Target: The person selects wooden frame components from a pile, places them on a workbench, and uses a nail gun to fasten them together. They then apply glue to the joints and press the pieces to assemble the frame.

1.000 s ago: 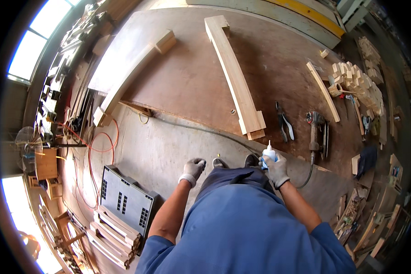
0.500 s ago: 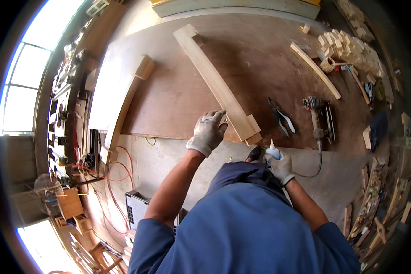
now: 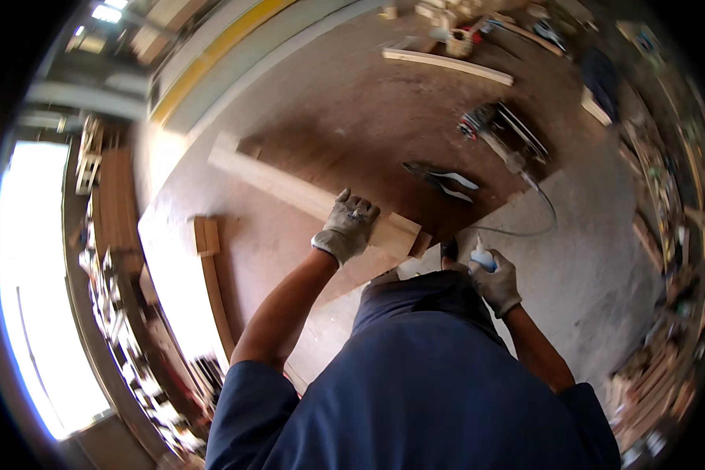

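My left hand (image 3: 348, 225), in a pale work glove, lies over a long light wooden board (image 3: 282, 188) near its close end, with its fingers curled round the wood. A short wooden block (image 3: 403, 228) is joined at that end, beside the hand. At my right, by my thigh, my gloved right hand (image 3: 497, 283) is closed round a small pale-blue squeeze bottle (image 3: 483, 257) with a white pointed nozzle, tilted upward. The board's far end has another small block (image 3: 250, 147) against it.
The brown worktable (image 3: 329, 102) carries pliers (image 3: 444, 179) with pale handles, a corded power tool (image 3: 505, 141) and a thin wooden strip (image 3: 448, 66). A second board (image 3: 216, 301) with a block lies at the left. Several wooden offcuts (image 3: 656, 385) are piled at the right.
My left hand has gone from beside the board onto it and now grips it. The view has turned, shifting the table's contents. My right hand still holds the squeeze bottle.
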Demonstrator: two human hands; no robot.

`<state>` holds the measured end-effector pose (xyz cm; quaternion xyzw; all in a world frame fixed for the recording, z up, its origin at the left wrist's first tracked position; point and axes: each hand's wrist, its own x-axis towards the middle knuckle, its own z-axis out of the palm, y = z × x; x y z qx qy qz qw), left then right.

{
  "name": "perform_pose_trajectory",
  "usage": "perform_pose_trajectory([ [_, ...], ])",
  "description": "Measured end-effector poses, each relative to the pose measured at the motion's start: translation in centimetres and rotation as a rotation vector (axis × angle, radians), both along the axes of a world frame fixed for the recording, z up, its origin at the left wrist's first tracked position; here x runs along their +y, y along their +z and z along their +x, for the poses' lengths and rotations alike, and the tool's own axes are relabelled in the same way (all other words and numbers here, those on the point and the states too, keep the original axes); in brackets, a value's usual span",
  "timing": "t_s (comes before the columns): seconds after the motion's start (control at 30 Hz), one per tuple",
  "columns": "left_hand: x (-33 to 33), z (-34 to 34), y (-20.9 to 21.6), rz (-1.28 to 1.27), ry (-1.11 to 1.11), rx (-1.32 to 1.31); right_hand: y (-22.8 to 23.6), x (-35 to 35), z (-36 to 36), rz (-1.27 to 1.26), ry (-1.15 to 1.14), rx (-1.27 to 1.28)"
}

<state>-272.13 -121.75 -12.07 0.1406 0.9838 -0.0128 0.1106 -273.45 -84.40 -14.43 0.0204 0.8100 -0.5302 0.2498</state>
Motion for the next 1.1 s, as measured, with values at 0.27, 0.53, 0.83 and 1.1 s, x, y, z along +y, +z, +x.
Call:
perform_pose_trajectory([
  [0.27,-0.6,-1.6,0.7,0.087,-0.155,-0.085,0.6,-3.5,14.0,0.057,-0.457,-0.048],
  [0.53,0.2,-6.2,3.6,-0.039,-0.261,-0.373,3.2,-6.6,21.4,0.130,-0.619,-0.041],
  [0.83,0.0,-10.5,2.3,-0.003,-0.246,-0.500,2.7,-6.4,24.8,-0.062,-0.841,-0.074],
  [1.1,0.4,-12.2,2.2,0.094,-0.197,-0.636,1.4,-7.5,25.9,-0.011,-0.867,-0.067],
])
